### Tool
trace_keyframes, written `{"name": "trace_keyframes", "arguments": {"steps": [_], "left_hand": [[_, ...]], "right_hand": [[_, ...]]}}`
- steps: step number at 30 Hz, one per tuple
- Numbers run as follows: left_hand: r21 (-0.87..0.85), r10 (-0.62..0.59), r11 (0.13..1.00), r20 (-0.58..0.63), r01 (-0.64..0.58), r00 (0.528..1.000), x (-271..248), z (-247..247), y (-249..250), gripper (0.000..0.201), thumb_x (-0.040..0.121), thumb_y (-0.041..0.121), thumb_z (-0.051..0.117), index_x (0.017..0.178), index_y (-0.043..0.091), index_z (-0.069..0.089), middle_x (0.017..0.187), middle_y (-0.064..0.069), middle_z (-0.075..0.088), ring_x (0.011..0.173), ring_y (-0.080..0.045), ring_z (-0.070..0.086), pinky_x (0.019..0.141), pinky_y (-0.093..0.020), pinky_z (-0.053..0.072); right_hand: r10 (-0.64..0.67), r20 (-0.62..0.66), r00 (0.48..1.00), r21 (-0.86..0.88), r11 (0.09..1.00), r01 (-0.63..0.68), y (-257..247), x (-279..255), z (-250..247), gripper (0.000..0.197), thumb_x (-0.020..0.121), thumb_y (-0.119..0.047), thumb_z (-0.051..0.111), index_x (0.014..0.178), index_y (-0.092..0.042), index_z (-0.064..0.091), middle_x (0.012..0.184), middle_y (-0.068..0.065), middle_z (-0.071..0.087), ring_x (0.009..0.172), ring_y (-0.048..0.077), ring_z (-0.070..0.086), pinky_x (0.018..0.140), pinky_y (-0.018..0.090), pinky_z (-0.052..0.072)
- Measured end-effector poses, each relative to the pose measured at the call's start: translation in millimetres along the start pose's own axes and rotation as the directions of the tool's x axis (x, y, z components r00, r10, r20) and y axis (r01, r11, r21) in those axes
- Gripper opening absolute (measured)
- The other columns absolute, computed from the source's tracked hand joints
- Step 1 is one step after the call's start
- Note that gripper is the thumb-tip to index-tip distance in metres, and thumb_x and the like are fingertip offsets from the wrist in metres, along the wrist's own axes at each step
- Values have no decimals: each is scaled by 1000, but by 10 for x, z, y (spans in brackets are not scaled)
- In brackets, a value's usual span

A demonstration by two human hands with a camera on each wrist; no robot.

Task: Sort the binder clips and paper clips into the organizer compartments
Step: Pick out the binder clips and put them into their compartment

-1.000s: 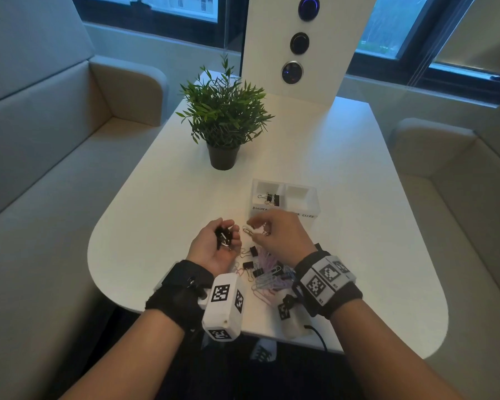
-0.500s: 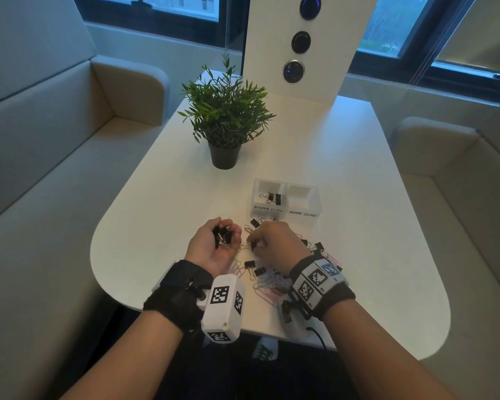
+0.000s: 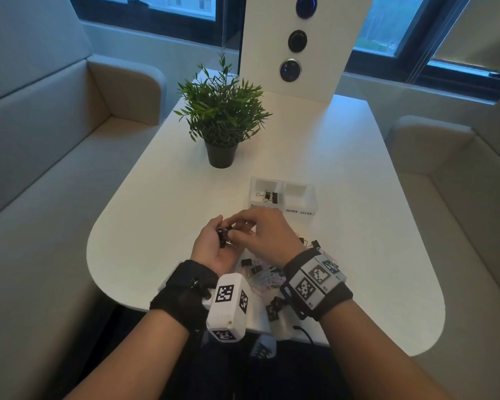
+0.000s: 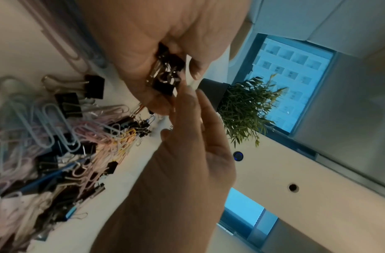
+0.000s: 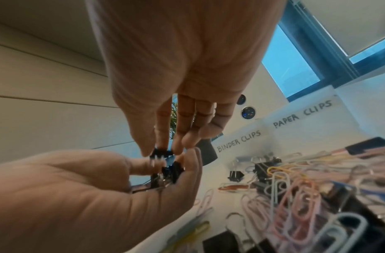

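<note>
Right hand [image 5: 182,71]: thumb and fingertips pinch one small black binder clip [image 5: 160,152], held just above the left palm. Half a second ago this hand was down at the mixed pile on the worktop; it has since come across to the left hand.
Left hand [image 5: 83,193]: palm up and cupped, fingers curled round a small cluster of black binder clips [image 4: 165,73]. It has kept this place throughout the last second.
Meaning of the change: judged as a gathering step; the right hand picks binder clips out one at a time and adds them to the left hand's stock, presumably for one later trip to the organizer.
Mixed pile [image 4: 63,140]: pastel paper clips tangled with black binder clips, on the worktop [image 3: 162,226] below and just nearer the person than both hands. Most of it is unsorted.
Organizer [image 3: 283,194]: just beyond the right hand. The compartment marked BINDER CLIPS holds a couple of binder clips [image 3: 269,196]; the one marked PAPER CLIPS shows nothing inside from the head view.
Progress: early, by judgement.
Potted plant [image 3: 223,122]: well beyond the left hand, clear of the work.
</note>
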State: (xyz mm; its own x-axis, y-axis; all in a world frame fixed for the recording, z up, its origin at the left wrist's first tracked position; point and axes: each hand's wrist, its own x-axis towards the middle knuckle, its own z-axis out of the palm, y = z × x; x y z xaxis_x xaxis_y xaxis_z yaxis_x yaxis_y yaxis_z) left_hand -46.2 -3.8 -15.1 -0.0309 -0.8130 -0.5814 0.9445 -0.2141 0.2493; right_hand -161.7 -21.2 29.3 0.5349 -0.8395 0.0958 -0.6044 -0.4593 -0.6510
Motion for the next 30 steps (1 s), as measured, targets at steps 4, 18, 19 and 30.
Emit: {"name": "trace_keyframes", "arguments": {"steps": [4, 18, 19, 30], "left_hand": [[65, 34, 997, -62, -30, 997, 26, -26, 68, 31, 98, 22, 41, 75, 5, 53, 70, -8, 53, 57, -16, 51, 44, -18, 46], [230, 94, 970, -42, -82, 995, -37, -83, 86, 12, 85, 6, 40, 88, 3, 52, 70, -11, 54, 46, -14, 45, 36, -19, 32], [230, 97, 969, -40, -85, 995, -41, -77, 85, 14, 85, 6, 40, 87, 3, 53, 71, -13, 55, 49, -15, 47, 36, -18, 34], [107, 93, 991, -68, -86, 993, 15, -43, -87, 30, 97, 21, 44, 77, 1, 54, 88, -20, 60, 76, -24, 58, 60, -29, 56]], "right_hand": [[6, -20, 1000, -52, 999, -7, 58, -66, -88, 17, 82, -30, 68, 97, -24, 72, 86, -5, 66, 71, 1, 53, 68, 16, 42], [182, 233, 955, -208, 969, -134, 280, -213, -66, 12, 84, -11, 60, 80, -15, 70, 81, -1, 69, 72, 10, 58, 68, 18, 49], [196, 213, 957, -169, 972, -162, 297, -203, -98, 11, 85, -14, 61, 80, -15, 70, 82, -2, 69, 73, 10, 59, 66, 16, 47], [181, -92, 979, 152, 974, -166, 85, -44, -179, 6, 82, -24, 69, 77, -22, 70, 74, -12, 67, 66, -2, 60, 59, 4, 41]]}}
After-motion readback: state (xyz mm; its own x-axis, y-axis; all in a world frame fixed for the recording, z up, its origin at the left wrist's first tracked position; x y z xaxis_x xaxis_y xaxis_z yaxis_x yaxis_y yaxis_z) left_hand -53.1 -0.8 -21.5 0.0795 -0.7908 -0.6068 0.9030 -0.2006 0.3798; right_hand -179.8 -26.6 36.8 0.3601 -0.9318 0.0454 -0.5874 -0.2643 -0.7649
